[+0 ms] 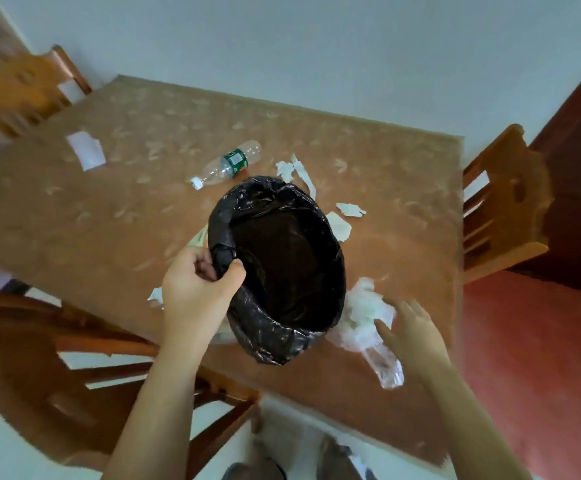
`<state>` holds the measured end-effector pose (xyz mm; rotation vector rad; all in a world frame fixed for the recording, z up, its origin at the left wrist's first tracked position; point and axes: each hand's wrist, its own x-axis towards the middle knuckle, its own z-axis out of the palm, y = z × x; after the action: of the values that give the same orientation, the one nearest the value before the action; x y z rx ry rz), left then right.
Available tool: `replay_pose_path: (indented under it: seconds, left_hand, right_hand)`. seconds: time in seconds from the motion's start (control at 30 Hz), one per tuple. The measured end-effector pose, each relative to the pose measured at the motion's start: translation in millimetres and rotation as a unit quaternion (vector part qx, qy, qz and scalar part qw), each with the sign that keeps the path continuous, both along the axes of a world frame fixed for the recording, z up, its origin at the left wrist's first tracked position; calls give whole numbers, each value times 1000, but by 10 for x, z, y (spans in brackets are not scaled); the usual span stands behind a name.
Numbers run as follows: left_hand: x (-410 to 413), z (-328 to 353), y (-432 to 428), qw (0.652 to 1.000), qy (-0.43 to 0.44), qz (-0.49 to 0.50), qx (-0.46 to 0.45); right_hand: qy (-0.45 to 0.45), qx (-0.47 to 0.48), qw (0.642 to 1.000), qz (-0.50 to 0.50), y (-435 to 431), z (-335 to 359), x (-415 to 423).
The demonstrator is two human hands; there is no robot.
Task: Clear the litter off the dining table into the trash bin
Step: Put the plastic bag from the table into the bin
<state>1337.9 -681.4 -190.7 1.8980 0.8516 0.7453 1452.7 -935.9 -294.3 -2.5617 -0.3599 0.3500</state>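
Note:
A trash bin (282, 271) lined with a black bag hangs over the brown dining table (109, 220). My left hand (195, 285) grips its left rim. My right hand (410, 334) is open, fingers spread, touching a crumpled clear plastic wrapper (365, 313) to the right of the bin. An empty plastic bottle (228, 164) with a green label lies beyond the bin. Torn white paper scraps (299, 171) lie behind and right of the bin, with others (349, 209) nearer the right edge. A white paper piece (86, 150) sits far left.
Wooden chairs stand at the far left (22, 88), near left (74, 368) and right (503, 202) of the table. A small paper scrap (156, 296) lies by my left wrist. A white wall runs behind the table.

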Motion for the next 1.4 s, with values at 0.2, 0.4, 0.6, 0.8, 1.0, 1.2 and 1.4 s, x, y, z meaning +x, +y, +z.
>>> replay_pose_path:
  seconds: [0.2,0.4,0.6,0.8,1.0,1.2,1.4]
  left_hand:
    - [-134,-45,-120,997,-2,78,22]
    - [-203,-71,-246,992,5,119,34]
    - [-202,-67,-289,995,-8,98,12]
    - [-226,-58,-305,997,-25,76,-5]
    - [-283,7,-153,996,-31,76,-21]
    - [-398,105,-84,995,-56,73,-26]
    - [-523,231,-13,994,-82,75,-15]
  right_hand:
    - [33,-33,998,49,24,-284,344]
    - [72,0,996,58,-23,-394,411]
    - [70,105,992,5,-22,-190,384]
    - [53,205,977,-34,46,176,331]
    - [-51,309,948,-53,245,733,367]
    - [-103,404,909,-23,577,1274,235]
    - [-53,480,873,63,1070,1483,-92]
